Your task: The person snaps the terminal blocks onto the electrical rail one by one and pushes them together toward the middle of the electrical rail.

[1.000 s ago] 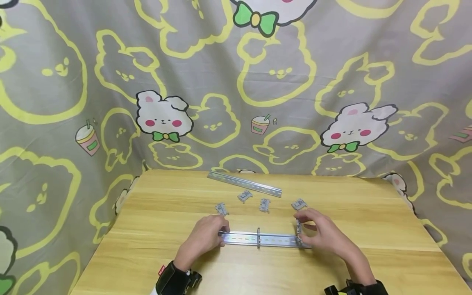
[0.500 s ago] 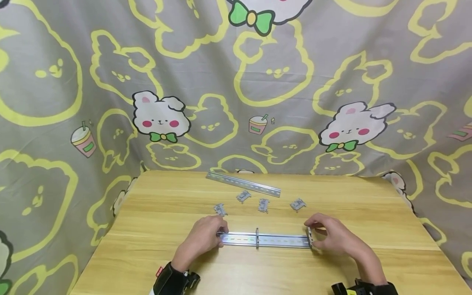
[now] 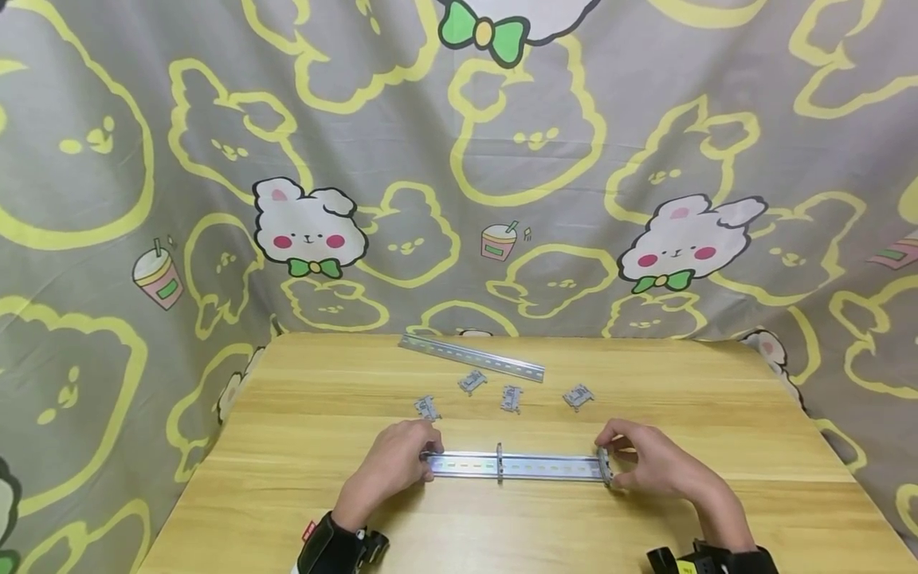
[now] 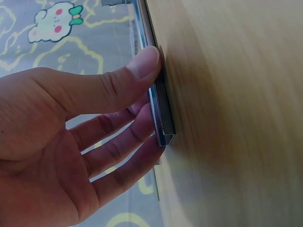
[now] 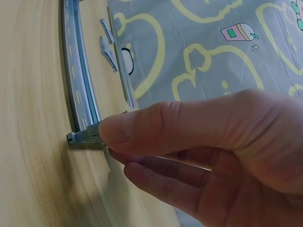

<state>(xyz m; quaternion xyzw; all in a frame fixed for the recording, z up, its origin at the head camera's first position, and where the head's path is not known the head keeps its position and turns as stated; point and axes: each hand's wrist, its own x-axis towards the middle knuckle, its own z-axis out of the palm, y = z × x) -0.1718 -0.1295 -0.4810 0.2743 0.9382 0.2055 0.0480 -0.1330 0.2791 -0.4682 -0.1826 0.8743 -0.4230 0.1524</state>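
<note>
A slotted metal DIN rail [image 3: 548, 467] lies lengthwise across the table in front of the person. Its left end is gripped by the left hand [image 3: 398, 461], thumb on the near edge and fingers at the far edge in the left wrist view. At the rail's right end, the right hand [image 3: 656, 458] pinches a grey terminal block [image 3: 606, 466] between thumb and fingers. That block [image 5: 84, 136] stands crosswise at the rail's end in the right wrist view, partly hidden by the thumb. Another terminal block [image 3: 500, 464] stands upright across the rail near its middle.
Several loose grey terminal blocks, among them one at the right [image 3: 578, 397] and one in the middle [image 3: 511, 399], lie flat beyond the rail. A second DIN rail [image 3: 473, 358] rests slanted near the table's back edge. A patterned curtain [image 3: 402, 159] hangs behind.
The right hand has moved right with its terminal block, from over the rail to the rail's right end. The left hand has kept its grip. The head view has shifted slightly.
</note>
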